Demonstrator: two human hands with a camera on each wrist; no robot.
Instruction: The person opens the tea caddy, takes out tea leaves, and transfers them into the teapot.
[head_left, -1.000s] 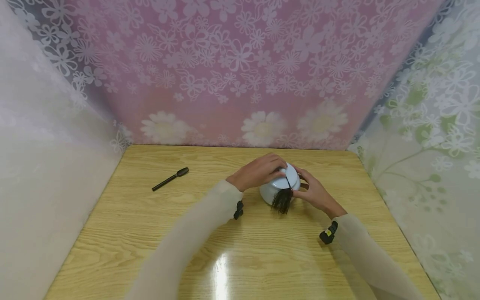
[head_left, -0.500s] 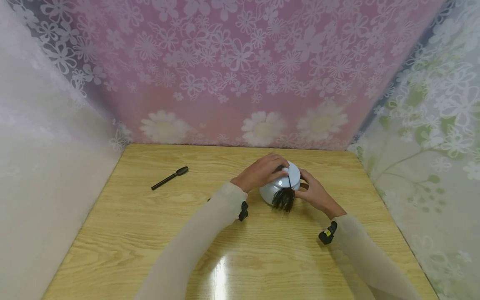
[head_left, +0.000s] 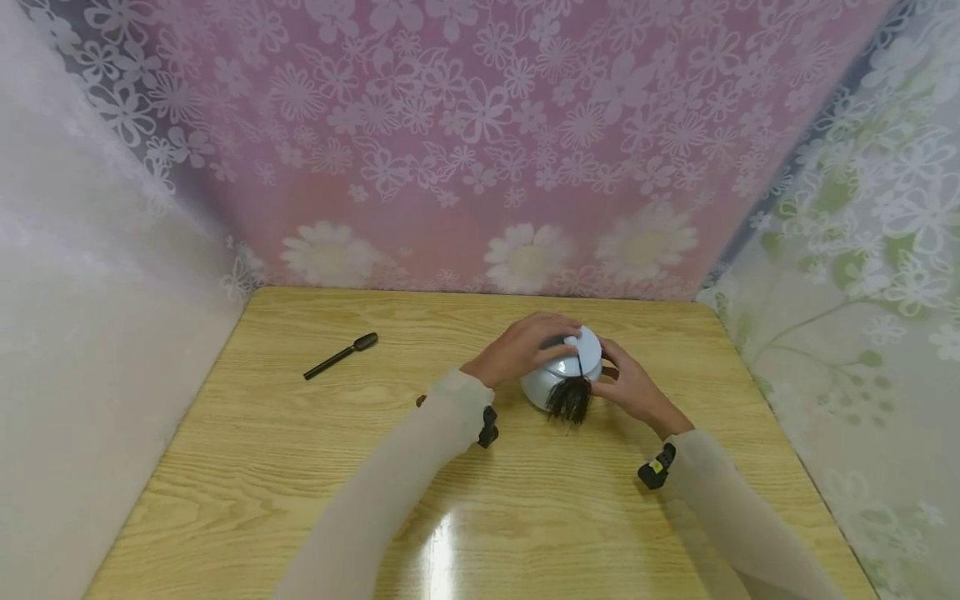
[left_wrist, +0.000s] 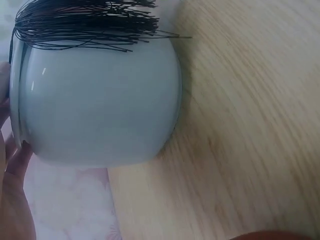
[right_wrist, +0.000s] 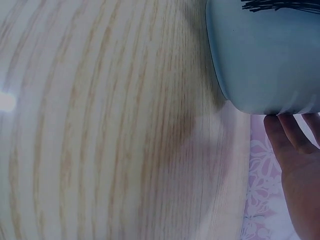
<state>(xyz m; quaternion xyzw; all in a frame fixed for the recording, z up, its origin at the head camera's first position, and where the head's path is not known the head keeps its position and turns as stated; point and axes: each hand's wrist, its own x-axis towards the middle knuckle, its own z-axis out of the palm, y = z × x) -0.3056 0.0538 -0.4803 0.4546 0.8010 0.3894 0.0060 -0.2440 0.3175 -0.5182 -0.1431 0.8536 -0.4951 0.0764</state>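
Note:
A pale blue-white round jar [head_left: 537, 390] stands upright on the wooden table, right of the middle. Its lid [head_left: 589, 348] is on top, and a black tassel [head_left: 568, 402] hangs from the lid down the front. My left hand [head_left: 517, 350] grips the lid from the left, thumb and fingers about the small knob. My right hand [head_left: 636, 390] holds the jar's right side with bent fingers. In the left wrist view, fingertips touch the lid's edge beside the jar wall [left_wrist: 100, 105]. Fingers [right_wrist: 282, 142] press against the jar in the right wrist view.
A thin black tool [head_left: 339, 358] with a wider oval head lies at the table's left. A small brown thing [head_left: 421, 401] shows behind the left sleeve, mostly hidden. Flower-patterned cloth [head_left: 480, 208] stands behind and on both sides of the table [head_left: 247, 467].
My left hand has shifted slightly right on the lid, and the lid's knob and tassel with it. The brown thing has come into view behind the sleeve. My right hand stays put.

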